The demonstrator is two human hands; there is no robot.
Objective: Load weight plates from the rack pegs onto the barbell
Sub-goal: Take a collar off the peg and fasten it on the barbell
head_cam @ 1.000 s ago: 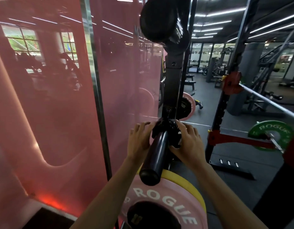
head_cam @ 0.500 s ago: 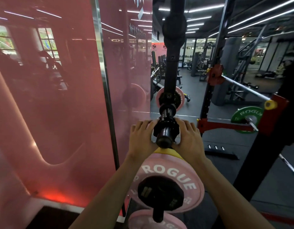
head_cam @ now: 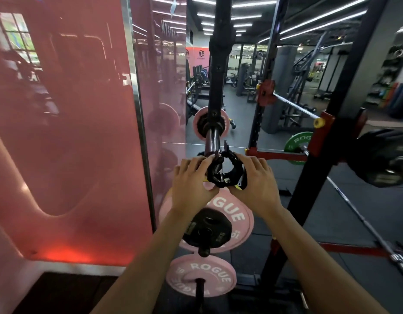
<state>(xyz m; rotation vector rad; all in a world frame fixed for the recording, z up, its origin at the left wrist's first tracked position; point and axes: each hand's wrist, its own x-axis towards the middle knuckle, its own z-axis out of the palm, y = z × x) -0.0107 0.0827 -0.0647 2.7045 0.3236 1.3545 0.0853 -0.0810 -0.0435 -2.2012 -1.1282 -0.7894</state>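
Both your hands, left hand (head_cam: 192,184) and right hand (head_cam: 256,184), grip the black collar (head_cam: 225,169) just off the peg (head_cam: 213,141). Pink plates (head_cam: 232,214) sit on pegs below. Risk: a loosened grip drops the collar.

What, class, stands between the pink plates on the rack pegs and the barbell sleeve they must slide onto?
A black collar clamp, gripped by the left hand and right hand, sits at the tip of the barbell sleeve. Whether it is fully off the sleeve cannot be told. The pink plates wait below.
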